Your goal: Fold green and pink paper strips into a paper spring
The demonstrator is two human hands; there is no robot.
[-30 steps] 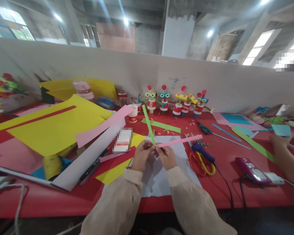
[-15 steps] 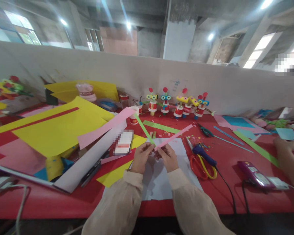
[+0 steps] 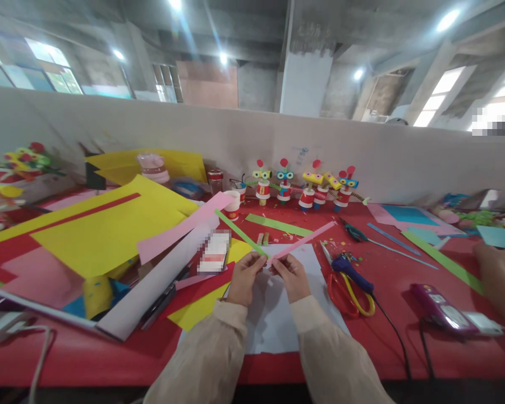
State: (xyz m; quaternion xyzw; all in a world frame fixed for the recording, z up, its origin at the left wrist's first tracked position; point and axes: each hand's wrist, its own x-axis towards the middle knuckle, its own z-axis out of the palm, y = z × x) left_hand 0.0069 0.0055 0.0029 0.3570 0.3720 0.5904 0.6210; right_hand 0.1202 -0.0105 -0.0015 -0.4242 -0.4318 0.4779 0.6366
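Above a white sheet of paper [image 3: 273, 325], my left hand [image 3: 247, 275] pinches the lower end of a green paper strip [image 3: 239, 231], which slants up to the left. My right hand [image 3: 292, 273] pinches a pink paper strip [image 3: 307, 238] that slants up to the right. The two strips meet at their lower ends between my fingertips, forming a V. Whether they are stuck together there I cannot tell. Another green strip [image 3: 280, 225] lies on the table behind them.
Scissors with red and yellow handles [image 3: 348, 292] and a blue-handled tool [image 3: 351, 271] lie at right. Paper-cup figures [image 3: 306, 197] line the wall. Yellow sheets [image 3: 109, 235] and a white roll [image 3: 151, 280] cover the left. Another person's hand [image 3: 494, 261] is at far right.
The green strip has swung lower to the left, widening the V. Both hands keep their pinch. The whole view has shifted slightly, with things appearing lower.
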